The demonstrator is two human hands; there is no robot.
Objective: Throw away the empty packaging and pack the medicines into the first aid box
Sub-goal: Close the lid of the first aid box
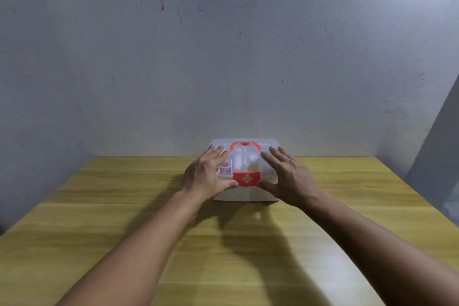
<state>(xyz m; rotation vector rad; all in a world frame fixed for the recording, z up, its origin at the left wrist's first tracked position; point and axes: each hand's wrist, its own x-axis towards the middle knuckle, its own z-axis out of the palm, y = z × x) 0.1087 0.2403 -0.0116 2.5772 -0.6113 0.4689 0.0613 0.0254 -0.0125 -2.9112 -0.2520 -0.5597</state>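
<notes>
A translucent white first aid box (246,195) stands at the far middle of the table, against the wall. Its lid is down, with a red handle (245,145) folded on top and a red latch with a white cross (247,178) at the front. Bottles and small containers show dimly through the lid. My left hand (207,175) lies flat on the lid's left side, thumb beside the latch. On the right side of the lid rests my right hand (288,179), its thumb touching the latch's other edge. Both hands have fingers spread and press on the box.
The yellow wooden table (124,218) stretches toward me, with its left and right edges in view. A grey stained wall (223,57) rises right behind the box. A bright light glares at the top right corner.
</notes>
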